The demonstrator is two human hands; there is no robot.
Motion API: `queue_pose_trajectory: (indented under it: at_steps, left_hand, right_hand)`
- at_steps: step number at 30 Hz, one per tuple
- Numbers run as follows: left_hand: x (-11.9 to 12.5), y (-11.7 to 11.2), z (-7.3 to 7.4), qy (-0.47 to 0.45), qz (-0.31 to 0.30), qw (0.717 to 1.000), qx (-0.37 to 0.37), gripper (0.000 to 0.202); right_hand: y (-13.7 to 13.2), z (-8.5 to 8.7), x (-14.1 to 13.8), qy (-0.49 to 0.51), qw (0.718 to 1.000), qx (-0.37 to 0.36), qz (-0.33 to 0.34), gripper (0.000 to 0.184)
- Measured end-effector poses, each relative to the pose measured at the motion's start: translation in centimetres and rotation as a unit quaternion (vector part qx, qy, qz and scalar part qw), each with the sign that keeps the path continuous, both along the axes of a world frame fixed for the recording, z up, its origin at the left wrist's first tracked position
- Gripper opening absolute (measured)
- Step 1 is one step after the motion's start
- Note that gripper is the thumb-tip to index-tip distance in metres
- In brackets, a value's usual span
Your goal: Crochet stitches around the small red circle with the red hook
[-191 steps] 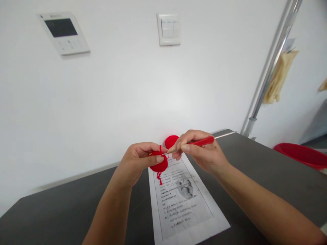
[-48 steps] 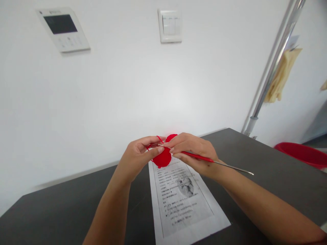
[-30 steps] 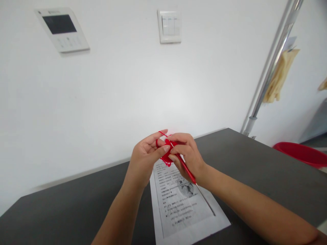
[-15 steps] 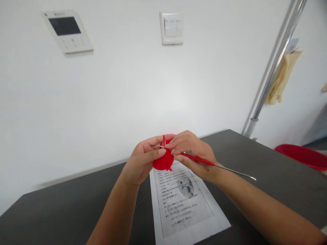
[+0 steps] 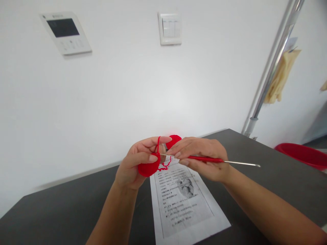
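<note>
My left hand [image 5: 135,163] pinches a small round red crochet piece [image 5: 148,169] between thumb and fingers, with red yarn looped over its raised forefinger. My right hand [image 5: 201,158] grips a crochet hook with a red handle [image 5: 204,159] and a metal shaft; the hook's tip reaches left to the crochet piece. A loose red yarn tail [image 5: 165,165] hangs between the hands. Both hands hover above a printed sheet of paper [image 5: 185,207] on the dark table [image 5: 63,214].
A red ball of yarn [image 5: 175,139] sits on the table behind the hands, by the white wall. A metal pole [image 5: 270,71] stands at the right with beige cloth hanging on it. A red basin [image 5: 302,154] lies far right.
My left hand has dropped and moved left with the crochet piece. The hook has levelled out, and a length of yarn has drawn out between the hands.
</note>
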State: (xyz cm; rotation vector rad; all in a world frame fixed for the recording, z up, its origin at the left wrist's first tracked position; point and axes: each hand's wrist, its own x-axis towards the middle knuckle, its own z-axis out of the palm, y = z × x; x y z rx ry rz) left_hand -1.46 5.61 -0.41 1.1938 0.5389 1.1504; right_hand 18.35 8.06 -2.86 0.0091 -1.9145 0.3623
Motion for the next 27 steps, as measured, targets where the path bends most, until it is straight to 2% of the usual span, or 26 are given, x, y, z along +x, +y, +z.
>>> queue_pose_trajectory:
  at_steps: [3, 9, 13, 15, 17, 20, 23, 25, 27]
  left_hand:
    - [-0.1, -0.2, 0.3, 0.006, -0.011, 1.0, -0.005, 0.031]
    - [-0.6, -0.3, 0.6, 0.044, 0.009, 0.999, -0.014, 0.026]
    - [-0.8, -0.5, 0.7, 0.073, 0.025, 0.997, -0.009, 0.023]
    - [-0.8, -0.6, 0.5, 0.082, 0.041, 0.996, -0.004, 0.022]
    - [-0.8, -0.6, 0.2, 0.088, 0.056, 0.994, 0.006, 0.023]
    - [-0.9, -0.6, -0.2, 0.098, 0.067, 0.992, 0.028, 0.025]
    - [-0.9, -0.9, -0.2, 0.099, 0.07, 0.992, 0.04, 0.028]
    - [-0.8, -1.1, 0.0, 0.101, 0.068, 0.992, 0.04, 0.03]
    - [-0.7, -1.2, 0.2, 0.115, 0.074, 0.989, 0.047, 0.032]
  right_hand:
    - [-0.1, -0.1, 0.0, 0.014, 0.997, -0.067, 0.033, 0.009]
    - [-0.1, 0.1, 0.3, 0.007, 0.985, -0.127, 0.114, 0.01]
    - [-0.3, -0.2, -0.2, 0.053, 0.953, -0.246, 0.17, 0.005]
    - [-0.3, -0.4, -0.6, 0.077, 0.942, -0.272, 0.18, 0.006]
    - [-0.3, -0.5, -0.8, 0.081, 0.957, -0.234, 0.149, 0.004]
    - [-0.1, -0.4, -0.8, 0.05, 0.993, -0.086, 0.064, 0.009]
    - [0.2, -0.3, -0.6, -0.001, 0.999, 0.046, 0.002, 0.011]
    - [0.2, -0.2, -0.4, -0.021, 0.997, 0.072, -0.016, 0.011]
    - [0.2, -0.3, -0.3, -0.02, 0.998, 0.055, -0.019, 0.012]
